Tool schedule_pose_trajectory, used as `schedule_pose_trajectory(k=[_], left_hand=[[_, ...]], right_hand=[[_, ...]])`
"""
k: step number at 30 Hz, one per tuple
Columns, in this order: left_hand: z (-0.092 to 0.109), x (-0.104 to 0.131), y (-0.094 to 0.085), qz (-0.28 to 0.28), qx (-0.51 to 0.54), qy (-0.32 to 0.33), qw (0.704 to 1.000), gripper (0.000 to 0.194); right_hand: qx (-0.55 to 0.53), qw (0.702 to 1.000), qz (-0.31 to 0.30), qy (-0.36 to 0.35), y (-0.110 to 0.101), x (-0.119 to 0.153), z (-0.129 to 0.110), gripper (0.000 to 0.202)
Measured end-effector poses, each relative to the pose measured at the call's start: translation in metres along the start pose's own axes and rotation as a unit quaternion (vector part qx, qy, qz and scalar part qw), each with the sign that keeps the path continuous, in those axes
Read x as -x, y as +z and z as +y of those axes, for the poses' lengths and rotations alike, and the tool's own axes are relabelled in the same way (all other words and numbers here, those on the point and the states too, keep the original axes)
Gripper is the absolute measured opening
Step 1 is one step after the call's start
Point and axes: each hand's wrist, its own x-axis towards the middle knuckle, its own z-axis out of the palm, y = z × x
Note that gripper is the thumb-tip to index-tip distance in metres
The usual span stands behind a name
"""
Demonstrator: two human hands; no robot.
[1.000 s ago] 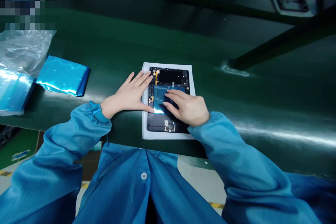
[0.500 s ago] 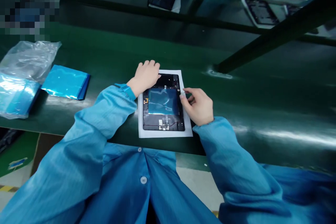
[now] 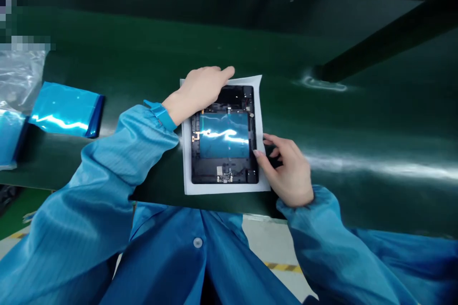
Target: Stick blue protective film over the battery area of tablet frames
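Black open tablet chassis [image 3: 223,136] lies on a white sheet [image 3: 222,189] at the green belt's [image 3: 143,57] near edge, left hand [image 3: 200,86] flat with fingers extended at its 11 o'clock corner, right hand [image 3: 288,171] fingers curled, tips touching its 3 o'clock edge.

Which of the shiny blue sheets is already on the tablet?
The blue sheet between the hands, lying on the open tablet; the others lie loose far left.
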Motion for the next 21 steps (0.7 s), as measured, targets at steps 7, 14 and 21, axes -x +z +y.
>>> schedule_pose_trajectory(k=[7,14,21], left_hand=[[0.002,0.010,-0.019,0.010,0.064,0.013,0.998,0.039],[0.009,0.017,-0.033,0.033,0.085,0.022,0.996,0.039],[0.001,0.014,-0.029,0.058,0.113,0.051,0.991,0.036]], right_hand=[[0.001,1.000,-0.004,0.002,-0.010,0.005,-0.005,0.037],[-0.032,0.995,-0.013,0.089,-0.019,0.011,-0.007,0.054],[-0.107,0.982,-0.039,0.149,-0.025,0.018,-0.004,0.051]])
